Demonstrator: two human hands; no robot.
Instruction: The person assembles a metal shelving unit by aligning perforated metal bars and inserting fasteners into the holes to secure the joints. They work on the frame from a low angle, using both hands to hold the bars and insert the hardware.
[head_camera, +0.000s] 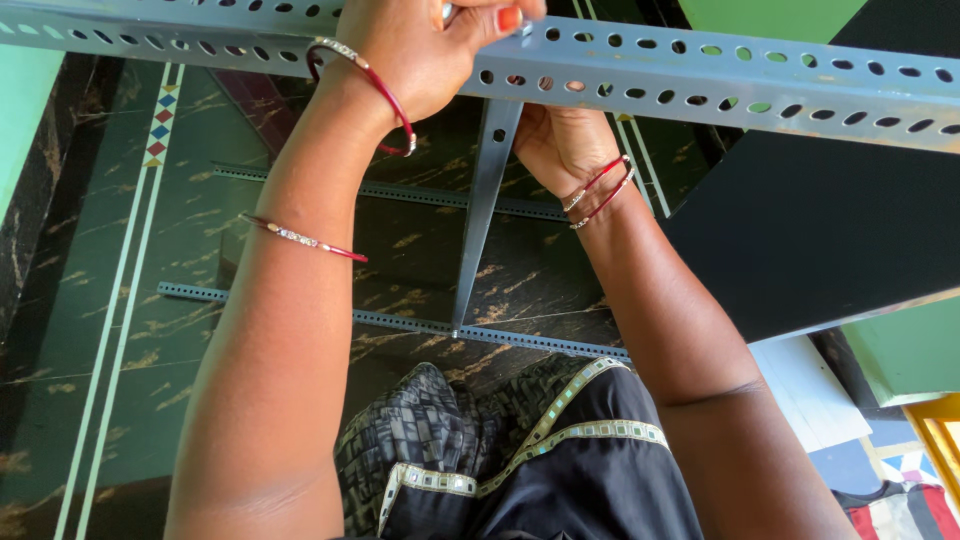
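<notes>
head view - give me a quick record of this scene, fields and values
left hand: on top of the slotted metal angle bar, fingers curled over its upper edge
right hand: under the same bar, beside the upright slotted strip
wrists: red bangles on both
floor: dark green with pale stripes, more slotted rails lying below
right side: dark flat panel

A home room used as a workspace: a dark polished stone floor (130, 330) with inlaid border, slotted steel angle bars (400, 325) lying on it, green walls (770, 15).
</notes>
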